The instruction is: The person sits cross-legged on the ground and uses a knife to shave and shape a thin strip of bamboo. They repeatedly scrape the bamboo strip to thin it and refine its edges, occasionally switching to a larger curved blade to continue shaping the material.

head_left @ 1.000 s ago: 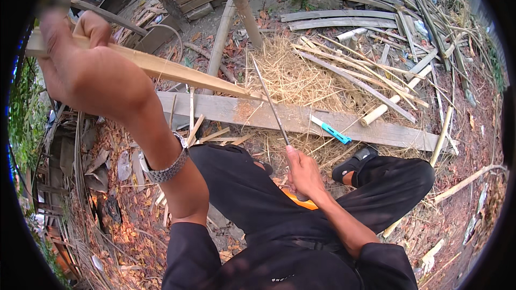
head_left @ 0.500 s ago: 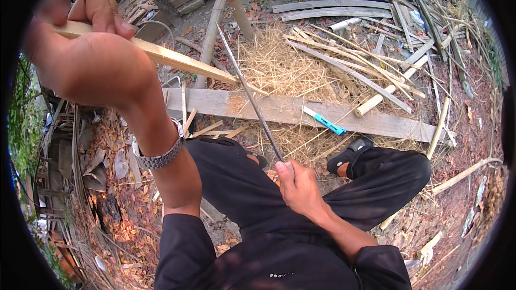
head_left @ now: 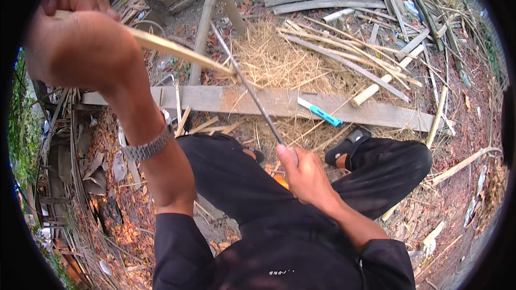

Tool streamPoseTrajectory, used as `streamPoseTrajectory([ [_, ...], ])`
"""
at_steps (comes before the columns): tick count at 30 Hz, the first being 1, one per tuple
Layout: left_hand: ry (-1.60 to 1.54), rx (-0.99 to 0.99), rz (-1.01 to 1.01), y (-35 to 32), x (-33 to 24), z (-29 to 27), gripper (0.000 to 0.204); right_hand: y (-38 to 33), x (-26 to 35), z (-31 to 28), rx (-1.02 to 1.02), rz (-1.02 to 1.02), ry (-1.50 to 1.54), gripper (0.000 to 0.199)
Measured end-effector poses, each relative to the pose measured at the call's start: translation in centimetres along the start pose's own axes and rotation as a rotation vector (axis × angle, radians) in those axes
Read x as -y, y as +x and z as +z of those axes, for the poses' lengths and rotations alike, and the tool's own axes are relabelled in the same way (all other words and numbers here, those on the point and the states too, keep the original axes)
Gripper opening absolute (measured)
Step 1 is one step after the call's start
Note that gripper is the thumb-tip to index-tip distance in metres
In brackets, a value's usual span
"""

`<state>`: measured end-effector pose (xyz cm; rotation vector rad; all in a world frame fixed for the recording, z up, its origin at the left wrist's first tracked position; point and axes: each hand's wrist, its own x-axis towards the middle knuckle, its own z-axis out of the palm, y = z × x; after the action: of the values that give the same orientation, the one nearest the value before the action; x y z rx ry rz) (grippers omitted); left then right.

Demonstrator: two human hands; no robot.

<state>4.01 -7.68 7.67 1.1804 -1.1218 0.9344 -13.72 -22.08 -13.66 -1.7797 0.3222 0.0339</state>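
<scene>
My left hand (head_left: 86, 40), raised at the upper left, is closed round a pale split-bamboo strip (head_left: 180, 50). The strip slants down to the right. My right hand (head_left: 307, 177) grips a long, narrow knife (head_left: 251, 90) low in front of my body, its thumb along the top and its handle mostly hidden by the fingers. Its dark blade points up and away to the left. Near the strip's far end, blade and strip cross; whether the edge bites into it I cannot tell. Curly shavings (head_left: 279, 56) lie heaped beyond the crossing.
A grey plank (head_left: 258, 101) runs crosswise before my feet. On it rests a blue-handled tool (head_left: 325, 116) with a pale blade. Bamboo strips (head_left: 349, 64) and a round bamboo piece (head_left: 371, 92) lie at the right. A wooden post (head_left: 224, 0) stands at the back.
My left hand has drawn back a little to the left with the strip, and the blade now crosses nearer the strip's tip. The right hand has shifted slightly; the view has tilted a little.
</scene>
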Motion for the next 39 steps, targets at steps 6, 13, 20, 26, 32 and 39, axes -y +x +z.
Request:
streamPoseTrajectory([
  [6,0.376,-0.280,-0.146,-0.2,-2.6,2.5,0.036,-3.1,5.5,-2.8,0.007,-0.235,0.079,0.047],
  [13,0.048,-0.078,-0.056,-0.4,-2.1,1.8,0.040,-0.9,-1.1,1.1,0.067,0.127,-0.069,0.055],
  [20,0.140,-0.227,-0.135,-7.3,2.7,3.6,0.056,0.5,-1.4,-2.1,-0.067,-0.135,-0.054,0.053],
  [26,0.335,-0.143,-0.148,-3.8,-0.3,2.3,0.061,-1.0,2.4,-4.8,-0.072,-0.085,0.339,0.042],
  [32,0.143,-0.279,-0.087,-5.4,1.0,2.9,0.058,-1.1,0.5,-2.8,-0.088,-0.066,0.277,0.041],
  [39,0.162,-0.289,-0.172,-5.4,0.7,2.5,0.061,-1.8,1.3,-1.0,-0.039,-0.315,0.451,0.040],
])
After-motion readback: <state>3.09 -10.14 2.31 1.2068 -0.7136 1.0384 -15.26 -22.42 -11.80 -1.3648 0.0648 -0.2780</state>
